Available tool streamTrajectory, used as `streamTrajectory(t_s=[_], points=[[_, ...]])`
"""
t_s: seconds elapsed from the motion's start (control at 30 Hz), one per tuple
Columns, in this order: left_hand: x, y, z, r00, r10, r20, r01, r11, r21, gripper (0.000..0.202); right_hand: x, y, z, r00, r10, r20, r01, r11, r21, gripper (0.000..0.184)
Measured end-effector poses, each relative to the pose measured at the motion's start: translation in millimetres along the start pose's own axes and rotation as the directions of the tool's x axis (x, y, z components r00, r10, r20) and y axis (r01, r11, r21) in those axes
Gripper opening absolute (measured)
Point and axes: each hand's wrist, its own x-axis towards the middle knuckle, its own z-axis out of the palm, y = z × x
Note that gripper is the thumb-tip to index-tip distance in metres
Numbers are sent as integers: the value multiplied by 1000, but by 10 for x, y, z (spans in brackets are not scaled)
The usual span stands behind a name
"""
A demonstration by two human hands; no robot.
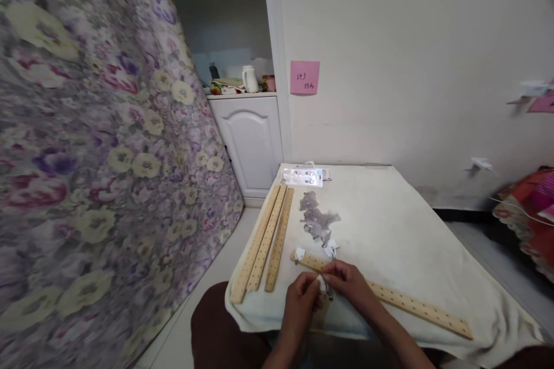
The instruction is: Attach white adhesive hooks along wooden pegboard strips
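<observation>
Lying seemingly between fingers (309, 278): white piece (321, 284)

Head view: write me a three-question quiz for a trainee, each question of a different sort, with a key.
1. How many perforated wooden strips lie on the pale cloth?
a) two
b) four
c) six

2. True or false: the grey heap lies nearer to the wearer than the clear pack at the far edge.

3. Fill in the colour: the left hand and the right hand meet at a small ____ piece.

Key: 1. b; 2. true; 3. white.
</observation>
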Motion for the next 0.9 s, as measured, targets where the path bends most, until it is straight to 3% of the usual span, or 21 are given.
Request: streamTrajectory(t_s=[0.23, 0.33, 0.43, 0.57, 0.67, 0.77, 0.9], points=[[20, 29, 11, 998, 58, -5, -58, 998, -4, 29, 13, 58, 52, 994, 74, 79, -83, 989, 122, 29], [34, -24, 10, 998, 64, -7, -64, 998, 0, 26, -26, 62, 37, 982, 105, 159, -120, 989, 85, 28], [46, -68, 9, 998, 64, -10, -64, 998, 11, 24, -38, 34, 24, 977, 131, 167, -139, 990, 33, 23], [42, -71, -35, 996, 84, -26, -83, 996, 27, 22, 63, -21, 19, 988, 83, 129, -77, 996, -50, 13], [14, -54, -116, 983, 161, -87, -145, 975, 170, 18, 226, -31, 19, 998, 31, 59, -24, 993, -117, 6], [-24, -74, -185, 952, 290, -98, -227, 884, 410, 17, 411, 6, 22, 998, -35, -52, 20, 962, -271, 6], [-61, -177, -201, 924, 381, -24, -308, 783, 541, 23, 561, 83, 52, 990, -57, -132, -12, 883, -470, 8]])
